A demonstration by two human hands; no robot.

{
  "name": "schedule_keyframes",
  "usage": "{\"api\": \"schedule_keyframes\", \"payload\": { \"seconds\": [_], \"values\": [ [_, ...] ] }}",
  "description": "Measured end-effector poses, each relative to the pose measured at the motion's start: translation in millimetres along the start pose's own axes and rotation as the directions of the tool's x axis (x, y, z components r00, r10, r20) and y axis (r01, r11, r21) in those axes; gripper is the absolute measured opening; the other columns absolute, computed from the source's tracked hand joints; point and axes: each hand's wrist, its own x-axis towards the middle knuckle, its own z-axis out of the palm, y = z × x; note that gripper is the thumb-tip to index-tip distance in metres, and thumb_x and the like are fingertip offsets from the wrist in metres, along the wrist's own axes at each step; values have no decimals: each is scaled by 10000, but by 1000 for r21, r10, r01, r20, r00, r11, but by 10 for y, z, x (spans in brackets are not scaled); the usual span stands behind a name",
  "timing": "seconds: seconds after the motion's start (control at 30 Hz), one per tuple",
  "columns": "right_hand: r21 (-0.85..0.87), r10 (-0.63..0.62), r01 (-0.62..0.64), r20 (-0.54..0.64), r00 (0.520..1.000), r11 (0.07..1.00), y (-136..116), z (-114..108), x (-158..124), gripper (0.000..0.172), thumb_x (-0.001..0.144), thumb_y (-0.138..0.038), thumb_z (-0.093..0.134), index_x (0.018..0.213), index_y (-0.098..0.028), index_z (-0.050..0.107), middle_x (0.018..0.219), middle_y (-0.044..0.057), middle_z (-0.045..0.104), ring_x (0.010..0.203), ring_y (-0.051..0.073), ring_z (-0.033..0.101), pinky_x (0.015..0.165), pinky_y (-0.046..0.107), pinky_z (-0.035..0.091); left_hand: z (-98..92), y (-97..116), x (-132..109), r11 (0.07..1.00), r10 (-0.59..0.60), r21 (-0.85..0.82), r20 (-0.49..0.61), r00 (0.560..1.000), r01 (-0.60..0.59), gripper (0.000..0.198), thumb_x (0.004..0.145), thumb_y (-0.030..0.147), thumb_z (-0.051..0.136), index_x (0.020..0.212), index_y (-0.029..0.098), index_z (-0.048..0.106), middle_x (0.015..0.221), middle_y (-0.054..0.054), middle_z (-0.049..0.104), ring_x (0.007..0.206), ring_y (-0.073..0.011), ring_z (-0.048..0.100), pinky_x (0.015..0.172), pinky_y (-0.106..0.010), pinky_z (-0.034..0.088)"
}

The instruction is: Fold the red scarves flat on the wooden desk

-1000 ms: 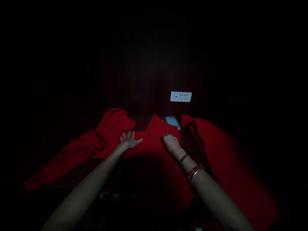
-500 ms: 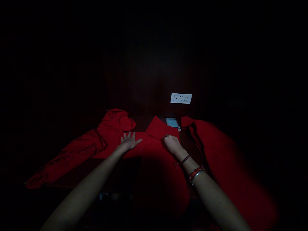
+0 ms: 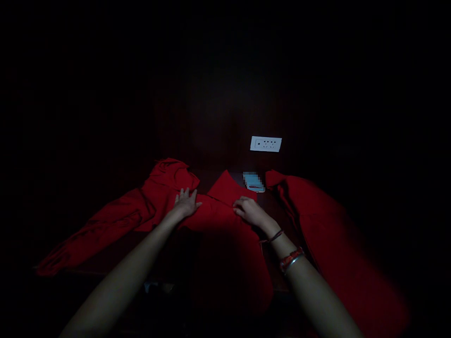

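Observation:
A red cloth piece (image 3: 214,220) lies across the dark table, with a pointed flap (image 3: 227,185) at its far side and its near part hanging over the front edge. My left hand (image 3: 186,203) rests flat on it with fingers spread, close to a crumpled red bundle (image 3: 172,173). My right hand (image 3: 248,210) is closed, its curled fingers gripping the same cloth just below the flap; the fingertips are partly hidden. A bracelet (image 3: 291,259) and a thin cord are around my right wrist.
A red cloth pile (image 3: 324,220) drapes over the table's right side. Gathered red fabric (image 3: 95,230) stretches to the left edge. Behind the flap lies a flat, light-blue, blurred item (image 3: 252,180). A white socket plate (image 3: 266,144) is on the dark wall.
My right hand has shifted slightly left, and the red cloth's flap and right edge have moved left with it. My left hand has slid a little left and stays spread.

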Motion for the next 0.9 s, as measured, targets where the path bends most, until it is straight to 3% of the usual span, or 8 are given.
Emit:
{"api": "schedule_keyframes", "payload": {
  "seconds": [0.1, 0.17, 0.23, 0.3, 0.37, 0.5, 0.7, 0.9],
  "values": [
    [150, -121, 114, 36, 992, 982, -1, 70, 10, 402, 806, -393, 403, 1140, -179, 473, 1091, 87, 501, 1003, 163, 448, 844, 260, 330, 111, 134, -16, 995, 89, -57, 44, 995, -87, 590, 819, 479, 216, 1312, 153, 203, 1360, -130, 177, 1232, -299, 134, 946, -440, 197],
    [202, -131, 120, 45, 990, 972, 52, 40, -18, 468, 802, -431, 390, 1208, -198, 396, 1187, 85, 438, 1074, 171, 396, 882, 278, 304, 139, 182, -25, 991, 95, -93, -31, 995, -97, 554, 836, 437, 167, 1297, 138, 240, 1312, -158, 277, 1195, -293, 249, 919, -433, 244],
    [211, 2, -4, 9, 1000, 977, 125, -40, -63, 459, 808, -419, 380, 1196, -174, 397, 1193, 99, 433, 1079, 176, 394, 879, 278, 307, 128, 209, -48, 985, 99, -121, -187, 977, -123, 543, 836, 429, 173, 1265, 119, 294, 1214, -173, 389, 1118, -266, 370, 890, -384, 296],
    [199, 256, -251, 1, 967, 947, 180, -124, -103, 443, 785, -410, 424, 1124, -127, 440, 1104, 129, 494, 996, 191, 461, 817, 281, 352, 109, 243, -87, 973, 142, -135, -290, 946, -187, 573, 803, 488, 248, 1228, 116, 341, 1125, -162, 444, 1053, -248, 424, 863, -341, 328],
    [183, 439, -449, 91, 894, 875, 191, -169, -126, 436, 718, -406, 518, 1034, -108, 473, 1000, 138, 542, 874, 198, 520, 712, 272, 395, 111, 291, -127, 961, 207, -123, -271, 940, -247, 632, 746, 549, 339, 1227, 140, 344, 1110, -149, 437, 1050, -260, 414, 851, -344, 336],
    [219, 475, -532, 264, 839, 818, 146, -129, -128, 351, 631, -196, 589, 958, -152, 469, 860, 70, 579, 651, 130, 547, 524, 198, 384, 156, 355, -151, 962, 243, -96, -129, 961, -256, 669, 729, 553, 370, 1288, 207, 244, 1166, -144, 378, 1078, -295, 372, 841, -404, 323],
    [318, 512, -482, -12, 859, 816, 336, -159, -210, 413, 589, -28, 465, 982, -156, 450, 896, 45, 575, 750, 120, 541, 604, 170, 385, 170, 341, -125, 962, 221, -133, -130, 966, -238, 639, 765, 465, 367, 1314, 215, 159, 1179, -135, 377, 1090, -263, 372, 846, -365, 322],
    [211, 570, -557, 4, 822, 803, 302, -115, -166, 507, 678, -168, 487, 1166, -123, 359, 1066, 123, 524, 927, 185, 519, 736, 234, 389, 244, 424, -129, 965, 233, -84, -157, 960, -248, 669, 759, 552, 292, 1317, 206, 161, 1258, -147, 320, 1149, -291, 307, 893, -401, 258]
  ]
}}
